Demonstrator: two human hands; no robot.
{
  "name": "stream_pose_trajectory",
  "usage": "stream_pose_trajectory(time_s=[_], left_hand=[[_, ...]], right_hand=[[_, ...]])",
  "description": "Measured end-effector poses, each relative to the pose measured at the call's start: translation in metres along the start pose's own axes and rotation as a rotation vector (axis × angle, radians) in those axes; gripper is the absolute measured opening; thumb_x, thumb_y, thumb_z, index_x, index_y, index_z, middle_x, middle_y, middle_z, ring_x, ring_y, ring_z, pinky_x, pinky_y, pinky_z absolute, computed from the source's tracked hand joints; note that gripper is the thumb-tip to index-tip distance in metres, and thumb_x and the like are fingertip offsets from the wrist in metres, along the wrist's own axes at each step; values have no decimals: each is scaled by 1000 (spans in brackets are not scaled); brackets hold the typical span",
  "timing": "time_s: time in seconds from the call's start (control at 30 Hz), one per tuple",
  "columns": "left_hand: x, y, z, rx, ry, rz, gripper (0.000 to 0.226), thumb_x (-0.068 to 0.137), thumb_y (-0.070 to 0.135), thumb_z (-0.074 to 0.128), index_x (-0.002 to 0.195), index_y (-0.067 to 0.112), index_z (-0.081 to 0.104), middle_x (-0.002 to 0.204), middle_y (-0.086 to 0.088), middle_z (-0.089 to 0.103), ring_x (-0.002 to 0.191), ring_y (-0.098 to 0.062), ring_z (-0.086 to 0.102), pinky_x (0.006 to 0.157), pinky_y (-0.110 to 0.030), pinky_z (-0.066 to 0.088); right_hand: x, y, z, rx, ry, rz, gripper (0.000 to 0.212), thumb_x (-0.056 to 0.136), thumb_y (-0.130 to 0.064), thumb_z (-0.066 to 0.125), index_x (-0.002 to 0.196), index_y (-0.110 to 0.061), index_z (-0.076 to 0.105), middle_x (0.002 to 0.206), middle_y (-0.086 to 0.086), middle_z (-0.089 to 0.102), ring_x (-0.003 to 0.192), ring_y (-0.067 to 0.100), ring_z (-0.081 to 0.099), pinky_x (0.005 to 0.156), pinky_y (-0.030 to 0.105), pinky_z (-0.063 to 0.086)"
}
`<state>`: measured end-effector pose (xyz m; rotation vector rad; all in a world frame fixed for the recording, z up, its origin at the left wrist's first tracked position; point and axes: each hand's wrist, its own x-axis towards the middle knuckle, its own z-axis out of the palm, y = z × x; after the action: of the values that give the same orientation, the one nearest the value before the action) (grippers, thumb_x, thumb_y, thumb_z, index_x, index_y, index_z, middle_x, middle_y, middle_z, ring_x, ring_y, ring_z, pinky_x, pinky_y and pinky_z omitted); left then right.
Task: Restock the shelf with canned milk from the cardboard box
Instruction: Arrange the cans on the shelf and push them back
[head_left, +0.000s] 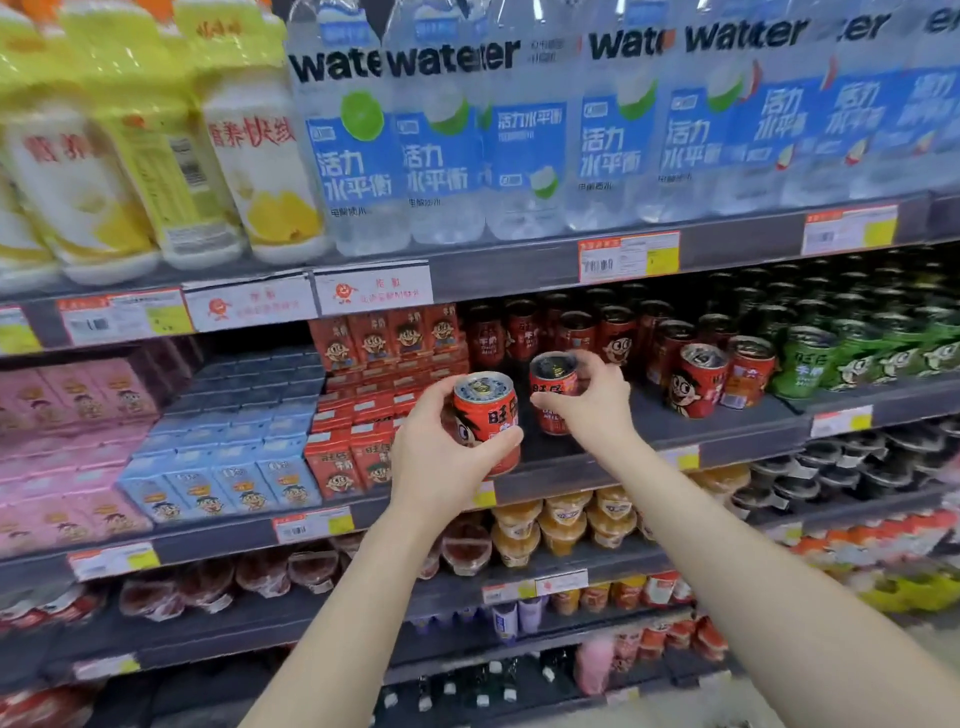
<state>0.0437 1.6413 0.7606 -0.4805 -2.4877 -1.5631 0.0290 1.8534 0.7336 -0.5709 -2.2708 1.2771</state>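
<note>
Left hand (444, 452) wraps a red milk can (485, 415) from the left: thumb across the label front, fingers curled behind. That can is roughly upright, out in front of the shelf lip and just right of the red cartons (358, 457). Right hand (595, 400) grips a second red can (551, 387) from the right, fingers curled over the rim and thumb low on the side. It sits just beside the first can, over the bare patch of the dark shelf (717, 423); can't tell if its base is touching the board. Behind both there's a back row of red cans (576, 325) in shadow. Right of the open patch two more red cans sit near the front, the face-label can (698, 382) and another can (750, 371), touching or nearly. Past them come the green cans (852, 353). The red cartons bound the slot on the left, stacked up to the shelf above, then the blue cartons (223, 467) and pink cartons (67, 415) further left. On the upper shelf are water bottles (447, 150) and yellow-white bottles (156, 156), with price tags (628, 257) along the rail. The tier below the hands holds orange jelly cups (566, 519). Both forearms reach up from the bottom of the frame, covering part of the lower shelves.
</note>
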Motion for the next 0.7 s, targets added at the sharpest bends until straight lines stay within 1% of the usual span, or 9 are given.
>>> stream_pose_trajectory(time_s=[0.07,0.13,0.2,0.23,0.27,0.37,0.47,0.53,0.7], left_hand=[[11,0,10,10,14,-25,67,66,47,92,124,47,58,116,25,68,105,7,63,94,-28,54],[22,2,18,22,26,-48,66,66,48,92,123,46,59,116,24,68,105,6,64,93,-26,54],[30,7,24,37,25,-65,61,66,44,93,116,50,58,111,26,68,101,12,62,87,-15,51],[34,9,27,41,29,-69,58,67,41,94,110,52,57,108,27,67,99,16,61,82,-8,47],[38,11,29,46,38,-70,57,67,39,95,105,54,55,105,29,66,97,18,60,79,-6,44],[46,14,37,48,70,-82,55,66,40,95,100,54,53,102,30,65,96,16,60,79,-11,45],[51,14,43,52,91,-82,54,66,41,95,96,53,52,99,31,63,95,17,57,79,-9,42],[54,12,46,56,103,-69,53,66,41,95,97,52,53,101,30,64,97,16,58,80,-10,43],[57,10,48,63,114,-47,62,66,40,95,115,44,57,106,27,66,101,12,62,84,-11,47]], right_hand=[[30,23,17,-5,-11,-8,77,49,-60,84,119,-36,63,115,4,60,110,28,60,97,45,53],[57,43,31,7,-22,-1,80,45,-66,80,118,-36,65,112,1,66,106,25,64,94,43,55],[76,55,41,26,-32,-36,78,46,-64,79,117,-33,66,112,0,69,105,22,66,93,40,55],[76,47,39,40,-27,-56,76,48,-61,80,117,-30,68,113,1,70,105,22,66,93,39,55],[78,42,39,51,-21,-72,74,51,-55,83,118,-27,68,115,2,71,106,22,66,94,39,54],[83,39,41,97,4,-89,69,62,-33,91,123,-15,65,118,5,70,109,22,64,96,35,51],[83,48,44,126,50,-57,60,67,-28,92,114,-7,63,109,8,69,96,20,64,81,20,44],[81,50,44,112,69,-31,55,68,-31,92,107,-6,63,102,8,69,91,22,64,75,19,40],[89,46,50,99,94,18,52,68,-36,90,102,-6,65,98,11,70,89,29,67,72,27,45]])
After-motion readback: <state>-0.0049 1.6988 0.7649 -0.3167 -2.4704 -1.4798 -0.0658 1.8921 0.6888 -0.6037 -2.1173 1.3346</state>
